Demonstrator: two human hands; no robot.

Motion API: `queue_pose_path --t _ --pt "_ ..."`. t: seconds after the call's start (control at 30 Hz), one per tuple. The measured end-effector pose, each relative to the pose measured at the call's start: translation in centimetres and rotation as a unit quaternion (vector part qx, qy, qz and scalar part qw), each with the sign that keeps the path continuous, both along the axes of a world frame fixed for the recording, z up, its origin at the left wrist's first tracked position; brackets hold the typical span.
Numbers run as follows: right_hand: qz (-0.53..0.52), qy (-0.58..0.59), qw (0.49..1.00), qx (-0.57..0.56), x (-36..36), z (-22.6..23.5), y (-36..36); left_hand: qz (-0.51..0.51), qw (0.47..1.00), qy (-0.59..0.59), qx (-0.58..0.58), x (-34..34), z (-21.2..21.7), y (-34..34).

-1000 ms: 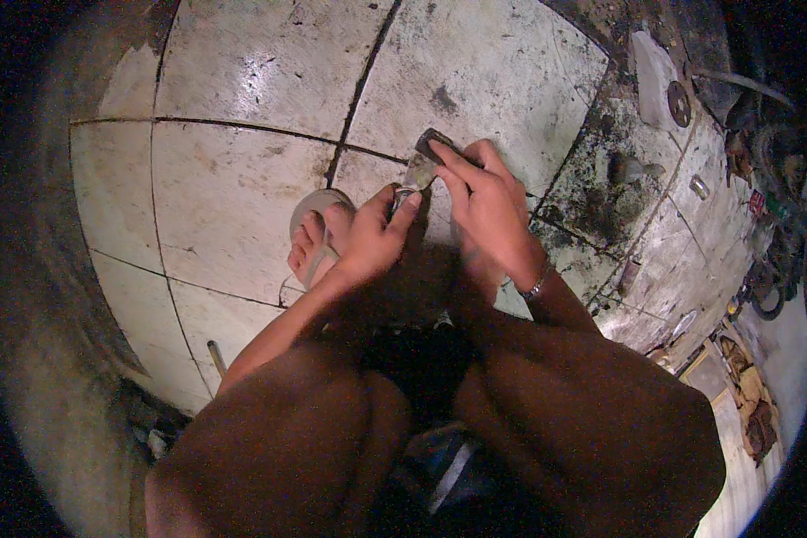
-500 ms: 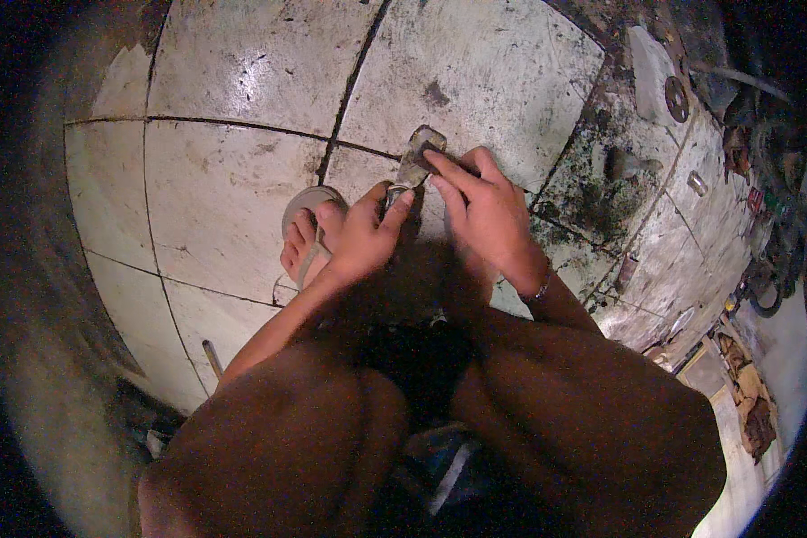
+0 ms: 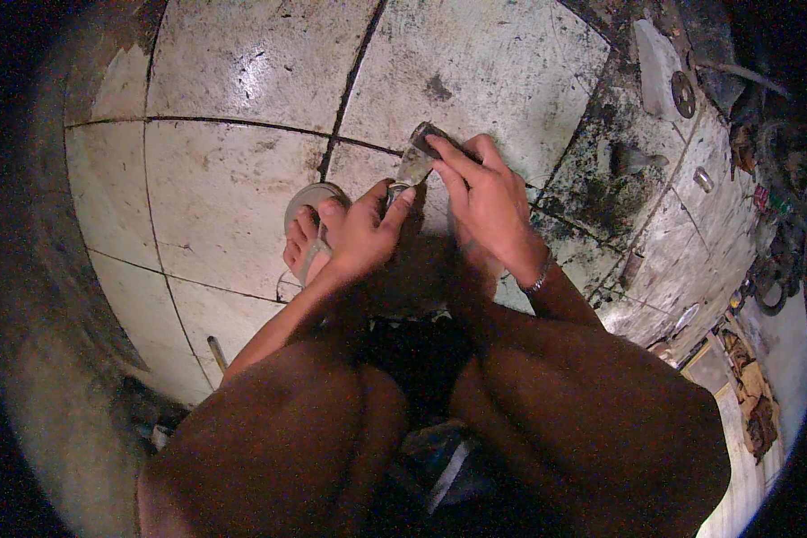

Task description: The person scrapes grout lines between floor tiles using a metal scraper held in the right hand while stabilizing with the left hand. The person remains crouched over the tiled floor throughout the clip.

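Note:
My left hand (image 3: 368, 231) is closed round the near end of a small, flat, greyish metal piece (image 3: 413, 167), thumb on top near a rounded, shiny part. The piece sticks out away from me, over the tiled floor. With its fingers stretched forward, my right hand (image 3: 493, 202) presses a dark, narrow block (image 3: 429, 137) onto the far end of that piece. What kind of block it is I cannot make out. My left foot in a grey flip-flop (image 3: 307, 240) rests beside my left hand.
Large whitish floor tiles (image 3: 233, 188) with dark joints spread underneath. A stained, blackened patch (image 3: 601, 179) lies right of my hands. Further right are a dark round disc (image 3: 683, 94), a small metal cylinder (image 3: 703, 181) and cluttered parts. A short rod (image 3: 216, 351) lies at the lower left.
My right hand's block has shifted slightly outward along the metal piece and now covers its far end. My left hand stays nearly where it was.

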State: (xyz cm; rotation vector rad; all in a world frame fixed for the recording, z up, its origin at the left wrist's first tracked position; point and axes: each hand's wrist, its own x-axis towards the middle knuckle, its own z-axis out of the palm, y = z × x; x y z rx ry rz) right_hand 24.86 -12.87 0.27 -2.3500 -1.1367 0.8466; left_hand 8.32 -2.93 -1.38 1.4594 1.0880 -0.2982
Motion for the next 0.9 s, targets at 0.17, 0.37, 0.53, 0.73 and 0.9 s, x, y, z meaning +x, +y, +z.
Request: queue_pose_path --t 0.17,0.37,0.53,0.73,0.9 --pt "-0.002 -0.003 1.000 0.000 0.0 -0.3 -0.1 0.011 0.999 -0.021 -0.046 0.1 -0.2 0.4" --pt "0.014 -0.015 1.000 -0.014 -0.1 -0.6 0.0 0.047 0.998 -0.011 -0.030 0.2 -0.7 -0.2" --pt "0.034 -0.022 0.996 -0.083 -0.4 -0.2 0.7 0.051 0.997 -0.024 -0.060 0.0 -0.7 -0.1" --pt "-0.046 -0.033 0.998 0.021 0.2 0.4 0.3 0.016 0.998 -0.062 -0.022 -0.1 -0.7 -0.2" --pt "-0.060 0.021 0.998 0.029 1.6 1.8 -1.7 0.018 0.996 -0.058 -0.064 -0.3 -0.7 -0.1"
